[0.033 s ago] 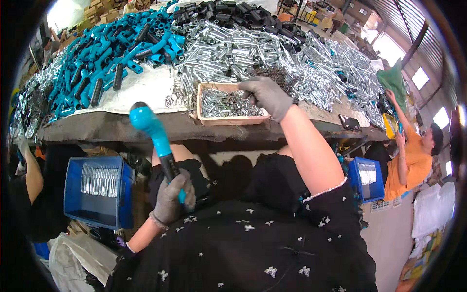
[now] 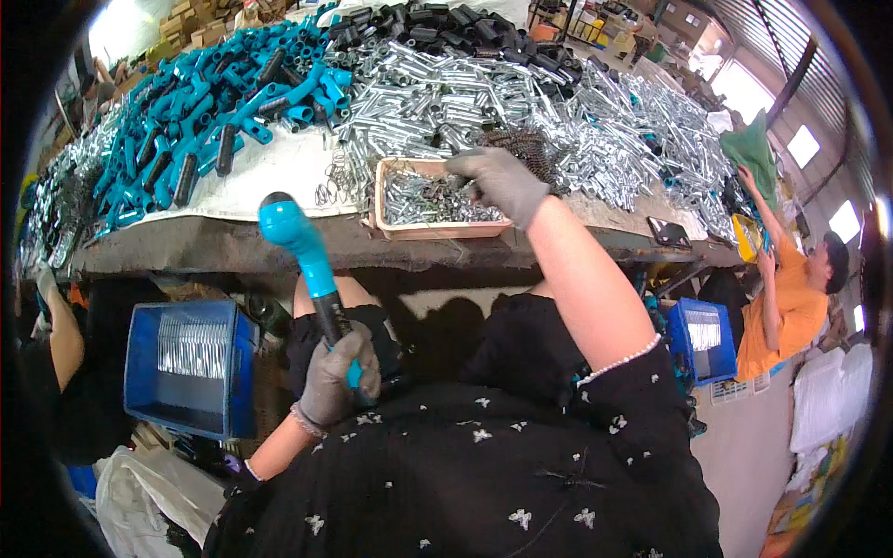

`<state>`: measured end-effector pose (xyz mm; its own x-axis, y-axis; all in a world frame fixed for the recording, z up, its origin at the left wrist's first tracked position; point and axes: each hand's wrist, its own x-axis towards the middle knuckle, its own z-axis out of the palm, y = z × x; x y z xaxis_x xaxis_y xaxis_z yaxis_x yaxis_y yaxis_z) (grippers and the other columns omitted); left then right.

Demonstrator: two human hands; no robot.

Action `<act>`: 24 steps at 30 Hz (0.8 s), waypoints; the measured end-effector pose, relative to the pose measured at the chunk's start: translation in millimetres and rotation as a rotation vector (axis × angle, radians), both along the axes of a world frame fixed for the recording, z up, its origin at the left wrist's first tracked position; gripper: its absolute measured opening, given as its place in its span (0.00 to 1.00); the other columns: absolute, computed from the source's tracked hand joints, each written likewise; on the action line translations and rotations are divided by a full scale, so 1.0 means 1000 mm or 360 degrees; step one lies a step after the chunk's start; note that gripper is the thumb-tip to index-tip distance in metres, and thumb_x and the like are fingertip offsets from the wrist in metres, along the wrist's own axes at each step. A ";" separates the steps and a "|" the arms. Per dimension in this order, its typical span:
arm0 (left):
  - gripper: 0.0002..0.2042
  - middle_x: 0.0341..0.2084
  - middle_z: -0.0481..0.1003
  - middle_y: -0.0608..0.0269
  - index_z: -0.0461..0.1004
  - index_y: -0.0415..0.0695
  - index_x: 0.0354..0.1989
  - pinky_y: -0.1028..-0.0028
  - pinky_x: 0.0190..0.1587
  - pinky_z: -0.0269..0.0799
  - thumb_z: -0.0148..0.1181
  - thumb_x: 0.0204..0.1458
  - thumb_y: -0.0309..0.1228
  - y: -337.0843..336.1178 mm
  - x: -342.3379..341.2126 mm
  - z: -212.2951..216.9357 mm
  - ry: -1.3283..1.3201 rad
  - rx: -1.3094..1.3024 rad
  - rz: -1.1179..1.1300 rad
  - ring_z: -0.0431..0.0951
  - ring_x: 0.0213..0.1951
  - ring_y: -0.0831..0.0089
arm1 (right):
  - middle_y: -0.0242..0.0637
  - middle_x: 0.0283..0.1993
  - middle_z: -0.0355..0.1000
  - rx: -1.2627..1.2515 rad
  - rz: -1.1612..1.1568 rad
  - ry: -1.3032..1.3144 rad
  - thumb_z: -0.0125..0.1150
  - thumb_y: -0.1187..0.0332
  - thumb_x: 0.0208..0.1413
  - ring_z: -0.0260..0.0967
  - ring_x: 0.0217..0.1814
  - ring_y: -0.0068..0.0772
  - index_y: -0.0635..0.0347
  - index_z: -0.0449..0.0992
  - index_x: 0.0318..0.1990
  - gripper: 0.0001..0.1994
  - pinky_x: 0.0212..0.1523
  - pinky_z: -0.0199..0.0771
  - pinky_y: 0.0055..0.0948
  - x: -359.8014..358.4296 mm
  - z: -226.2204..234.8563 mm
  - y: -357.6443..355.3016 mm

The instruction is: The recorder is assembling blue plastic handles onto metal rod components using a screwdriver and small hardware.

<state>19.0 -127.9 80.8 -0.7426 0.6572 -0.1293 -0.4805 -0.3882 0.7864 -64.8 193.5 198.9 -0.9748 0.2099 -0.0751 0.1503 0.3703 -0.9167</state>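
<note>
My left hand (image 2: 339, 377), in a grey glove, is closed round a teal curved tool handle (image 2: 296, 237) with a black section. It points upward in front of the bench, its rounded, dark-tipped end on top. My right hand (image 2: 502, 183), also gloved, reaches over the right part of a shallow pale tray (image 2: 446, 232). Its fingers are bent and apart, with nothing visible between them; the fingertips are close to small metal parts (image 2: 423, 197) in the tray.
Behind the tray lie heaps of silver metal tubes (image 2: 437, 98), teal curved handles (image 2: 186, 116) and black sleeves (image 2: 437, 28). Blue crates (image 2: 237, 372) with silver parts stand below the bench (image 2: 307, 244) on both sides. A co-worker in orange (image 2: 786, 316) works at the right.
My left hand and the teal handle have shifted slightly to the right. My right hand has moved a little to the left over the tray.
</note>
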 end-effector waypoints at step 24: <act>0.21 0.43 0.79 0.57 0.77 0.35 0.47 0.65 0.52 0.72 0.68 0.44 0.31 -0.057 -0.028 -0.024 0.0352 -0.0583 -0.0803 0.78 0.45 0.65 | 0.33 0.25 0.69 -0.0092 -0.1052 0.0327 0.61 0.64 0.57 0.65 0.22 0.25 0.61 0.74 0.41 0.11 0.25 0.64 0.24 0.328 0.048 0.112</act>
<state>-9.0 -185.3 57.3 -0.3896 0.8739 -0.2906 -0.3452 0.1539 0.9258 263.4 305.1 246.6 -0.6393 0.7659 0.0681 0.1491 0.2104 -0.9662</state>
